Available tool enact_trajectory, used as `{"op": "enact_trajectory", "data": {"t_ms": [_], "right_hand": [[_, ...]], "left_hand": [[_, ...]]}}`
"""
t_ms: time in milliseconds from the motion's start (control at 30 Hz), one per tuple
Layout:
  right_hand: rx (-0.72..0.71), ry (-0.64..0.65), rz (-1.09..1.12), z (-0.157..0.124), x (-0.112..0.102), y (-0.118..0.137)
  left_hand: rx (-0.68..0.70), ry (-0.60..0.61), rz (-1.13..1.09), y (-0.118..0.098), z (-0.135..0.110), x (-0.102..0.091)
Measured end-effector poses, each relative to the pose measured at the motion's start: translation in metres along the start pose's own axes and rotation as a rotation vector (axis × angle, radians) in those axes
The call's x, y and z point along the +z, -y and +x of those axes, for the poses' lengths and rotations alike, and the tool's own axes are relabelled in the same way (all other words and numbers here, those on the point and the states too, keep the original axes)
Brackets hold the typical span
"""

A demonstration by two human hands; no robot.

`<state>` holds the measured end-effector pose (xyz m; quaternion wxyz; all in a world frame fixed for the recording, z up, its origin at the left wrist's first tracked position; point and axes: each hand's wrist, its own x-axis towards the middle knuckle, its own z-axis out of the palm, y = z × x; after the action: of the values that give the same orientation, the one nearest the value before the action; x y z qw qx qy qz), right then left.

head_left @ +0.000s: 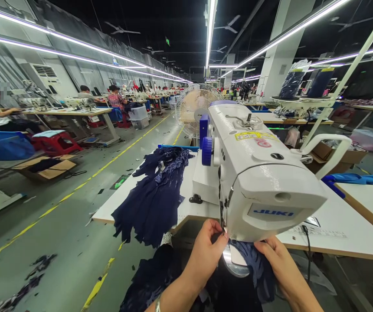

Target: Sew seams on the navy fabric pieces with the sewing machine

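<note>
A white Juki sewing machine [258, 173] stands on a white table [336, 236] right in front of me. A piece of navy fabric [254, 264] lies under its head, over the round metal plate [233, 262]. My left hand [206, 253] rests by the needle area with fingers curled against the fabric's left side. My right hand [279, 260] grips the navy fabric on the right, fingers bent over it. More navy cloth [155, 277] hangs in my lap.
A heap of navy pieces [155, 195] drapes over the table's left edge. A standing fan [193, 106] is behind the machine. Other people sew at tables [76, 113] to the left, across a yellow-lined aisle. A cardboard box [45, 167] and scraps lie on the floor.
</note>
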<state>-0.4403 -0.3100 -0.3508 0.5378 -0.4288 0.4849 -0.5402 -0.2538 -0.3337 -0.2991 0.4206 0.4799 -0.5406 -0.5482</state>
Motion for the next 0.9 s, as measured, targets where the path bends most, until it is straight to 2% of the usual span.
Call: {"op": "enact_trajectory", "data": {"t_ms": [133,367,667,900], "right_hand": [[-0.027,-0.026,-0.016,0.000,0.004,0.003],[-0.019,-0.047,0.086,-0.002,0.011,0.004],[0.015,-0.076,0.090,-0.002,0.007,-0.002],[0.070,-0.064,0.084,-0.001,-0.004,-0.020]], "left_hand": [[0.008,0.004,-0.010,0.000,0.000,0.000],[0.022,0.016,-0.004,0.002,0.001,0.000],[0.023,-0.014,0.059,0.005,0.002,-0.003],[0.061,-0.006,0.106,0.014,0.000,-0.004]]}}
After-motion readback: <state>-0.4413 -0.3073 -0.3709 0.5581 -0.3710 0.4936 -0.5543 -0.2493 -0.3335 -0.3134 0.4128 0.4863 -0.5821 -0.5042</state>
